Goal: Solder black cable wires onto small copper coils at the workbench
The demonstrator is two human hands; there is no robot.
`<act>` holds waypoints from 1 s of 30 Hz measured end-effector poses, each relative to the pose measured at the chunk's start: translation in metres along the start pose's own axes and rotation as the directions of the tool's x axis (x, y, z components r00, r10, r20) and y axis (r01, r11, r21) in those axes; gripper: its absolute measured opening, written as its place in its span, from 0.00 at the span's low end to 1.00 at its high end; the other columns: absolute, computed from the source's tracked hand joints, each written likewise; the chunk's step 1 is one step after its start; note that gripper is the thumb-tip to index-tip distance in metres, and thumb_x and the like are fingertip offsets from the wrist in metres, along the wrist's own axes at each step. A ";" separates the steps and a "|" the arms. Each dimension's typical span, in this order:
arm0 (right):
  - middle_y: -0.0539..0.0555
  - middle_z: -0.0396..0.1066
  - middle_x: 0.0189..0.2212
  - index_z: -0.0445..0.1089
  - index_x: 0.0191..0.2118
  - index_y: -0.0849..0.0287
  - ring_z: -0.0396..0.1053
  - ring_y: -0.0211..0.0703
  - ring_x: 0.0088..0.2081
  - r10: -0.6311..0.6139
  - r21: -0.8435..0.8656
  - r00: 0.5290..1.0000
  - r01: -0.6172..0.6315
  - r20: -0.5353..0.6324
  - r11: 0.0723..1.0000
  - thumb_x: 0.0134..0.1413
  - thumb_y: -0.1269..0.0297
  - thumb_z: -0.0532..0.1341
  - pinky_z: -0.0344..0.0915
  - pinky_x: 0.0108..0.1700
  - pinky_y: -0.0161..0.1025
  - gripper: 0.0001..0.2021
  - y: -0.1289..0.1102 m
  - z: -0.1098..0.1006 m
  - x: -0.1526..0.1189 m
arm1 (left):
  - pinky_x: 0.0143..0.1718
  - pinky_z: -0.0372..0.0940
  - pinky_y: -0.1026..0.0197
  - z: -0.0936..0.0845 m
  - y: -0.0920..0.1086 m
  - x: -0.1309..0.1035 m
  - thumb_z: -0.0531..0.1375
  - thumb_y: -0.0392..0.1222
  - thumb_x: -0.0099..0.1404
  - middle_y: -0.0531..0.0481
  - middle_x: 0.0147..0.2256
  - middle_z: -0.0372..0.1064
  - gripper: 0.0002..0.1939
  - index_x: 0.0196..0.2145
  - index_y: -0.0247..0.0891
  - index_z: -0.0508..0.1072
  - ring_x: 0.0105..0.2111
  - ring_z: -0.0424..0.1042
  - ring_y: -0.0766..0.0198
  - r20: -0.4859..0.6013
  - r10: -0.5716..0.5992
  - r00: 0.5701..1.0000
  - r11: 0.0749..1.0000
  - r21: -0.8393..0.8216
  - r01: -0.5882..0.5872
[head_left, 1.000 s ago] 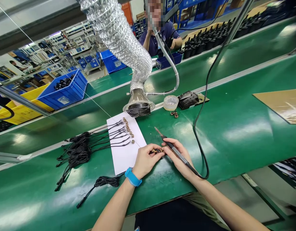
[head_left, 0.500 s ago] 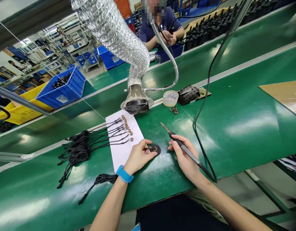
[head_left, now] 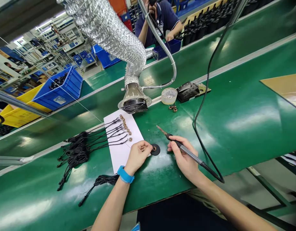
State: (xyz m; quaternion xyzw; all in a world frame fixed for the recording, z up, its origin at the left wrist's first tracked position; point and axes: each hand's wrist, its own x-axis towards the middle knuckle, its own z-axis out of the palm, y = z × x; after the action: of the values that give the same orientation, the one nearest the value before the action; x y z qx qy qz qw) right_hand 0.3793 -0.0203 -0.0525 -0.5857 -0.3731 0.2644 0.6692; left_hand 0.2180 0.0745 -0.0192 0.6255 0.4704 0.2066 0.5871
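My right hand (head_left: 185, 155) is wrapped round the grey handle of a soldering iron (head_left: 184, 149), whose brown tip points up and left, above the green surface. My left hand (head_left: 139, 155), with a blue band at the wrist, has thumb and fingers pinched together at the left edge of a round black disc (head_left: 157, 151). On that disc sits a small copper-wound ring (head_left: 154, 148). Whatever is inside the pinch is hidden by the fingers. A black cable bundle (head_left: 106, 180) lies beside the left wrist and passes out of sight under it.
White paper (head_left: 120, 160) carries a row of small copper-coloured coils (head_left: 124, 123) and black cable ends (head_left: 82, 147). A fume duct (head_left: 133, 96) hangs overhead. Beyond are a tub (head_left: 169, 96), loose rings (head_left: 173, 108) and a black metal holder (head_left: 188, 91). Across the bench sits a person (head_left: 172, 16).
My left fingers have closed into a tighter pinch, uncovering more of the disc; coloured wires seen there earlier are now hidden. The iron's tip has shifted slightly left. The person opposite has raised one hand.
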 end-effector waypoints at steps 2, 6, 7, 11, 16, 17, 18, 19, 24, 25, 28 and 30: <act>0.51 0.73 0.35 0.72 0.49 0.53 0.74 0.38 0.32 0.004 -0.003 1.000 -0.004 -0.001 1.000 0.64 0.56 0.61 0.73 0.36 0.38 0.11 0.000 0.000 0.000 | 0.23 0.51 0.67 -0.001 -0.001 0.000 0.63 0.45 0.61 0.55 0.22 0.63 0.11 0.30 0.33 0.73 0.21 0.57 0.71 0.006 -0.008 1.000 1.000 -0.022 0.008; 0.52 0.74 0.35 0.72 0.49 0.53 0.74 0.39 0.33 -0.006 -0.020 1.000 0.006 -0.002 1.000 0.64 0.56 0.61 0.73 0.37 0.39 0.11 0.000 -0.001 0.000 | 0.23 0.50 0.67 -0.001 0.000 0.001 0.64 0.48 0.60 0.55 0.22 0.62 0.13 0.31 0.33 0.74 0.21 0.55 0.72 0.053 -0.029 0.998 0.997 -0.071 0.033; 0.52 0.74 0.36 0.72 0.49 0.53 0.74 0.40 0.33 -0.007 -0.023 1.000 0.007 -0.002 1.000 0.64 0.56 0.61 0.73 0.37 0.39 0.12 0.000 -0.001 -0.001 | 0.23 0.50 0.67 -0.001 0.001 0.001 0.64 0.49 0.60 0.55 0.22 0.61 0.14 0.31 0.33 0.74 0.21 0.55 0.72 0.064 -0.031 0.997 0.996 -0.078 0.036; 0.52 0.74 0.35 0.72 0.49 0.54 0.73 0.39 0.32 -0.004 -0.020 1.000 0.004 -0.011 1.000 0.64 0.56 0.61 0.73 0.35 0.39 0.12 -0.001 -0.002 0.000 | 0.25 0.51 0.66 -0.003 0.005 0.000 0.64 0.50 0.61 0.54 0.23 0.63 0.15 0.31 0.33 0.74 0.23 0.58 0.70 0.053 -0.008 0.999 0.999 -0.039 0.010; 0.51 0.73 0.31 0.72 0.47 0.55 0.73 0.37 0.29 -0.044 0.010 0.999 0.044 -0.032 0.999 0.64 0.59 0.61 0.73 0.34 0.37 0.09 -0.004 -0.002 0.000 | 0.23 0.51 0.67 -0.012 0.002 -0.006 0.63 0.51 0.62 0.53 0.25 0.67 0.16 0.35 0.33 0.75 0.22 0.58 0.71 0.052 -0.050 0.997 0.999 -0.013 0.051; 0.50 0.73 0.29 0.72 0.46 0.55 0.72 0.37 0.28 -0.061 0.020 0.997 0.062 -0.038 0.998 0.65 0.60 0.60 0.72 0.33 0.37 0.09 -0.006 -0.002 0.000 | 0.23 0.51 0.67 -0.014 0.001 -0.007 0.63 0.50 0.62 0.52 0.26 0.67 0.15 0.36 0.33 0.74 0.21 0.58 0.72 0.055 -0.064 0.996 0.998 -0.019 0.065; 0.49 0.72 0.27 0.72 0.45 0.55 0.71 0.37 0.27 -0.079 0.032 0.996 0.080 -0.043 0.996 0.65 0.60 0.60 0.71 0.31 0.36 0.08 -0.006 -0.002 -0.001 | 0.23 0.51 0.67 -0.015 0.000 -0.008 0.63 0.49 0.62 0.52 0.26 0.68 0.14 0.36 0.34 0.74 0.21 0.57 0.72 0.055 -0.072 0.996 0.997 -0.025 0.074; 0.48 0.71 0.24 0.72 0.44 0.56 0.70 0.36 0.25 -0.094 0.046 0.994 0.097 -0.050 0.994 0.65 0.61 0.59 0.69 0.29 0.35 0.07 -0.007 -0.002 -0.001 | 0.22 0.50 0.67 -0.016 -0.002 -0.008 0.64 0.49 0.61 0.52 0.26 0.68 0.14 0.35 0.34 0.73 0.21 0.57 0.72 0.054 -0.075 0.996 0.997 -0.030 0.077; 0.45 0.65 0.16 0.71 0.36 0.57 0.64 0.34 0.17 -0.159 0.087 0.984 0.166 -0.084 0.982 0.66 0.62 0.57 0.62 0.21 0.33 0.09 -0.007 -0.004 -0.004 | 0.23 0.49 0.67 -0.015 -0.004 -0.006 0.63 0.49 0.61 0.54 0.24 0.65 0.14 0.33 0.33 0.73 0.20 0.54 0.73 0.072 -0.052 0.996 0.998 -0.036 0.054; 0.45 0.65 0.16 0.71 0.35 0.57 0.63 0.34 0.16 -0.169 0.086 0.982 0.176 -0.082 0.981 0.66 0.62 0.57 0.61 0.20 0.33 0.09 -0.006 -0.004 -0.005 | 0.23 0.49 0.66 -0.014 -0.004 -0.005 0.63 0.49 0.61 0.54 0.23 0.65 0.14 0.33 0.33 0.73 0.20 0.54 0.73 0.074 -0.049 0.996 0.998 -0.034 0.051; 0.45 0.65 0.16 0.72 0.35 0.57 0.64 0.35 0.16 -0.189 0.057 0.981 0.192 -0.049 0.980 0.66 0.62 0.57 0.61 0.20 0.34 0.09 -0.002 -0.006 -0.009 | 0.24 0.49 0.66 -0.013 -0.004 -0.003 0.63 0.50 0.62 0.55 0.22 0.62 0.15 0.32 0.33 0.74 0.21 0.54 0.72 0.063 -0.030 0.998 0.999 -0.011 0.031; 0.45 0.65 0.16 0.73 0.36 0.56 0.64 0.36 0.16 -0.200 0.027 0.980 0.200 -0.017 0.979 0.66 0.62 0.57 0.61 0.21 0.35 0.09 0.001 -0.007 -0.010 | 0.25 0.49 0.65 -0.013 -0.004 -0.002 0.64 0.50 0.62 0.54 0.23 0.63 0.15 0.32 0.33 0.75 0.22 0.55 0.71 0.057 -0.015 0.998 1.000 0.009 0.015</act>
State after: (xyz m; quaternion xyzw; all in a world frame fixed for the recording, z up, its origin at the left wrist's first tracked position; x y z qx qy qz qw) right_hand 0.3791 -0.0325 -0.0559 -0.5375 -0.4216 0.1970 0.7032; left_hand 0.2054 0.0793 -0.0199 0.6302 0.4588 0.1822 0.5993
